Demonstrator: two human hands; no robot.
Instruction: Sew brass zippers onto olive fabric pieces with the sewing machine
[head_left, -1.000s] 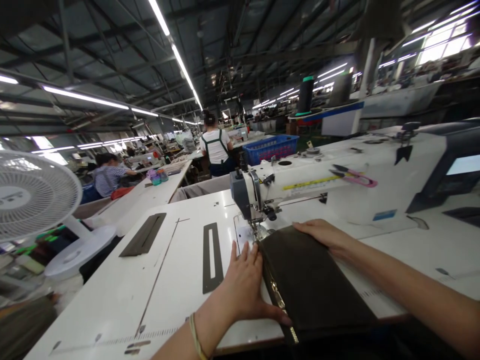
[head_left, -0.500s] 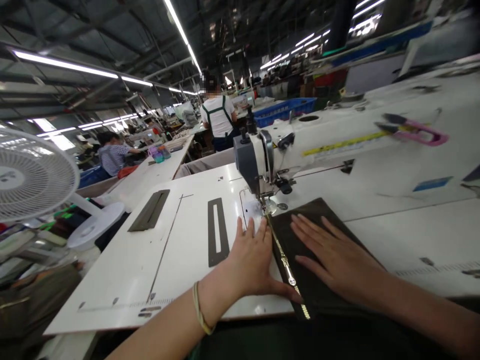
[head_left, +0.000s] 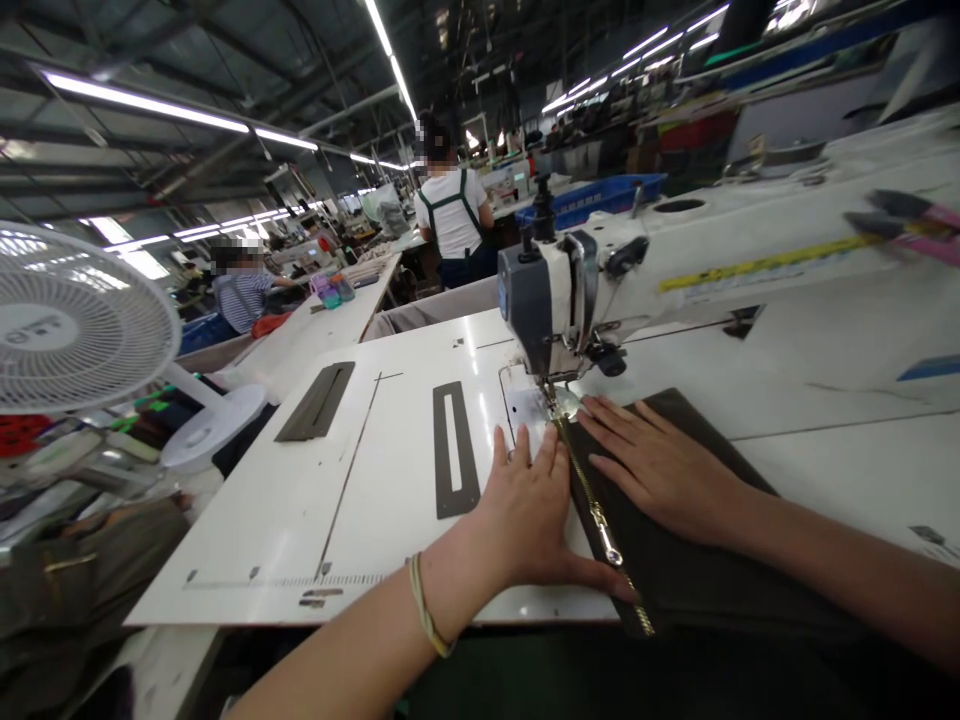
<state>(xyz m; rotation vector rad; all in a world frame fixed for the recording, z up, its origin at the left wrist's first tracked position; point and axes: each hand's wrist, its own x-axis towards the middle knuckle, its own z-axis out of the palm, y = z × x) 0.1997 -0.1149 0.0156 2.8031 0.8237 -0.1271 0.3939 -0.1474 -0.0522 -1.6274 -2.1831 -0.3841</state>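
Observation:
A dark olive fabric piece (head_left: 675, 570) lies under the sewing machine head (head_left: 551, 310), its upper end at the presser foot. Along its left edge runs a gold-toothed zipper (head_left: 580, 465) with a metal slider (head_left: 604, 532). My left hand (head_left: 529, 510) lies flat with fingers spread, over the left edge of the zipper and the white table, its thumb reaching across near the slider. Flat on the fabric right of the zipper rests my right hand (head_left: 660, 465), fingers stretched toward the needle. To the left is a slotted dark frame piece (head_left: 444, 470).
A stack of slotted pieces (head_left: 316, 400) lies farther left on the white tabletop (head_left: 390, 440). A white fan (head_left: 82, 320) stands at the left. Pink-handled snips (head_left: 900, 220) and a yellow tape measure (head_left: 765, 260) are on the machine arm. Two people work beyond.
The whole view has shifted, so the table and machine sit farther right. My right hand has slid forward, closer to the needle and zipper; my left hand stays spread beside the zipper.

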